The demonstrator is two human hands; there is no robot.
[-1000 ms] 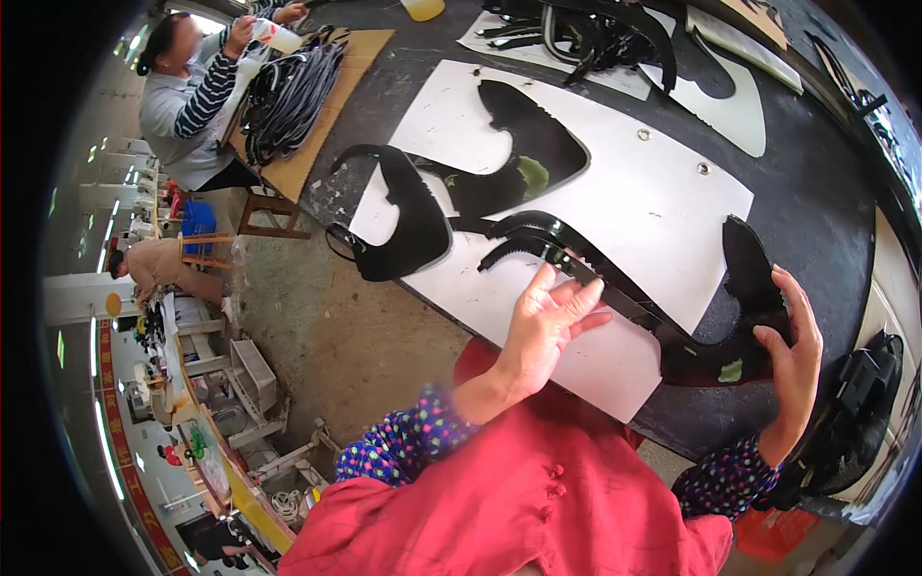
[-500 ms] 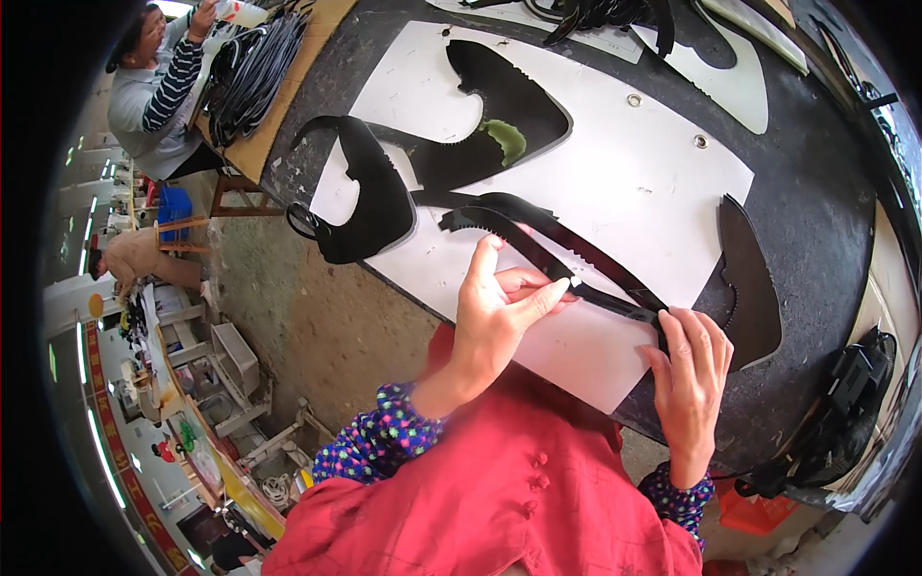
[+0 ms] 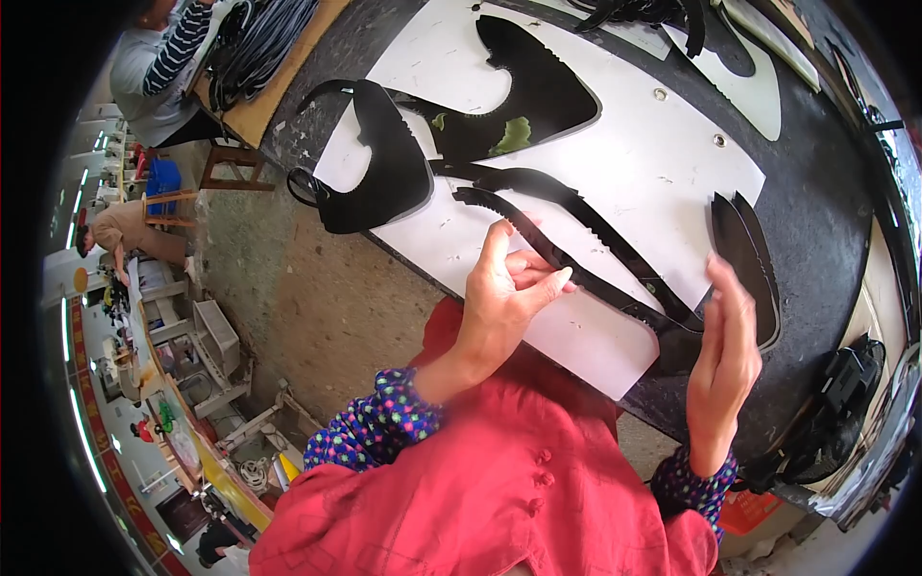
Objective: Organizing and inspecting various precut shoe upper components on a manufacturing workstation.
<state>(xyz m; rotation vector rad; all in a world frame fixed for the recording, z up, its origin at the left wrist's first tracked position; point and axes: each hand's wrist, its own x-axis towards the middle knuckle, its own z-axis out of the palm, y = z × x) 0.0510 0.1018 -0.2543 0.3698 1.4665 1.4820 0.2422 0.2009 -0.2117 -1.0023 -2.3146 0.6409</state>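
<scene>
My left hand pinches a narrow black strip with a notched edge between thumb and fingers, over the near edge of a white board. My right hand is off the strip, its fingers stretched out and apparently holding nothing. Beside its fingertips lie overlapping curved black pieces, which it partly hides. A longer notched black piece curves across the board behind the held strip. To the left sits a wide black curved piece. A similar black piece lies farther back, near a green patch.
More dark strips and a white curved template lie at the far edge of the dark table. A black device stands at the right. At far left, a person in striped sleeves is beside bundled black strips.
My right hand has let go of the strip's right end and moved right, fingers straightened. My left hand keeps its pinch. The view has shifted, so the table appears higher.
</scene>
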